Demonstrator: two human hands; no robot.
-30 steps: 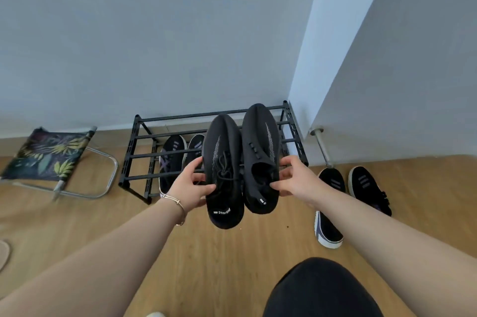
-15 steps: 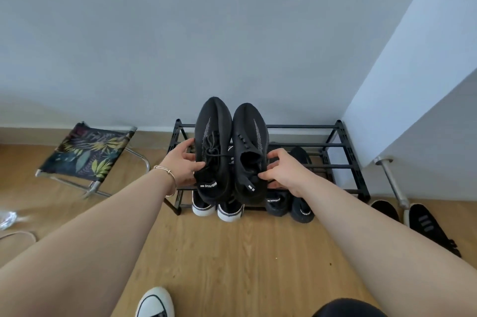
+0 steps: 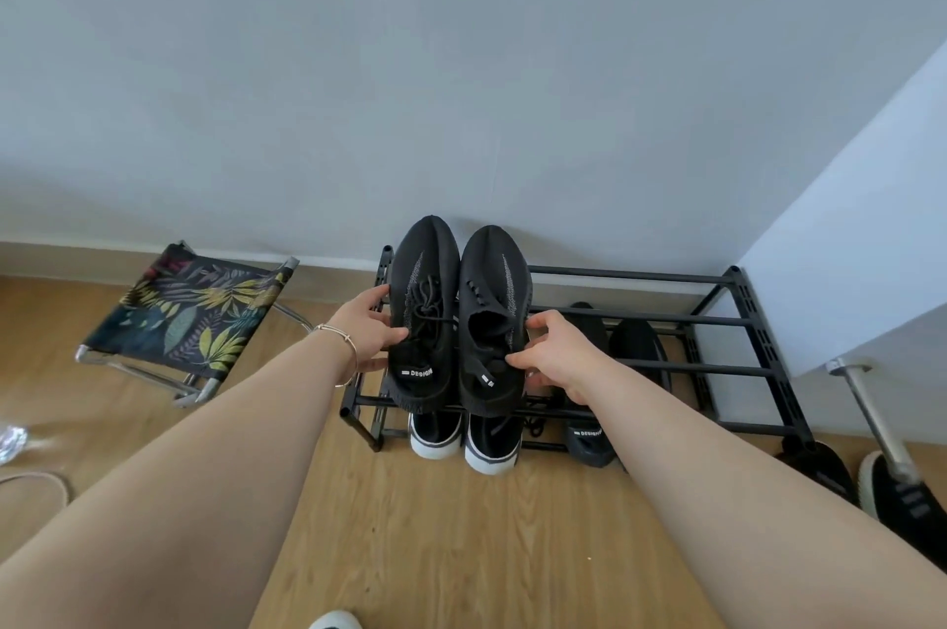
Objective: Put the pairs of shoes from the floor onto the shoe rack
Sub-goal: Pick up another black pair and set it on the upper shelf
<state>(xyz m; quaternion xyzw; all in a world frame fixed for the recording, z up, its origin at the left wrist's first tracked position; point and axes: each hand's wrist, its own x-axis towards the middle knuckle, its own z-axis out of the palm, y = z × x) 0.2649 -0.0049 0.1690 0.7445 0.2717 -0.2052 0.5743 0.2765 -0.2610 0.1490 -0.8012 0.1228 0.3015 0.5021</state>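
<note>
A black metal shoe rack [image 3: 717,321] with two tiers stands against the wall. I hold a pair of black knit sneakers over the left end of its top tier, toes to the wall. My left hand [image 3: 366,339] grips the left sneaker [image 3: 423,305] at its side. My right hand [image 3: 556,354] grips the right sneaker [image 3: 492,321] near its opening. On the lower tier sit black shoes with white soles [image 3: 464,441] and another black knit pair [image 3: 610,362]. A black pair with white stripes [image 3: 891,495] lies on the floor at the right.
A folding stool with a leaf-print seat [image 3: 189,315] stands left of the rack. A metal leg [image 3: 871,418] of white furniture rises at the right, over the floor shoes. A clear plastic thing [image 3: 13,441] lies at the far left. A white shoe toe [image 3: 335,621] shows at the bottom edge.
Both hands carried the black knit sneakers leftward and down onto the left end of the rack's top tier. My view swung left, so the floor pair now lies at the far right.
</note>
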